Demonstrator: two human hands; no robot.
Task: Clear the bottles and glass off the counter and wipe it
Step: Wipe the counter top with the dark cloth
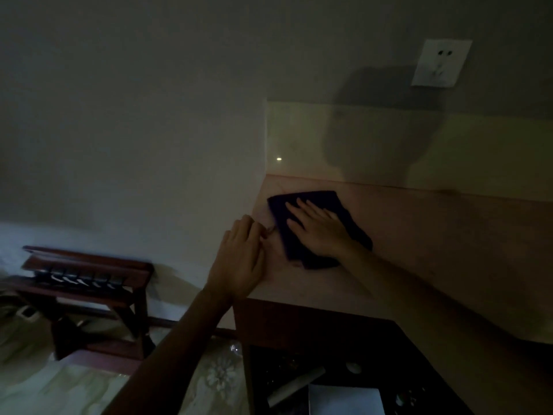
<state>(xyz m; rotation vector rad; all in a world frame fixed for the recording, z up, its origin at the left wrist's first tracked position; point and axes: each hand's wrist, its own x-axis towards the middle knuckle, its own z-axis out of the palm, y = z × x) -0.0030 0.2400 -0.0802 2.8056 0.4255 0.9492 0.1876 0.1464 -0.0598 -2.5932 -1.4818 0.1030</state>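
The scene is dim. A dark cloth [335, 205] lies flat on the pinkish counter [434, 235] near its far left corner. My right hand [317, 229] presses down on the cloth with the fingers spread, pointing toward the back left. My left hand [239, 259] rests on the counter's left edge, just left of the cloth, fingers curled against the surface; nothing shows in it. No bottles or glass are visible on the counter.
A wall [134, 115] closes the counter's left side and a pale backsplash [299, 139] runs along the back. A socket [440, 62] sits on the wall above. An open drawer [329, 381] with small items is below. A wooden rack [86, 280] stands at the left.
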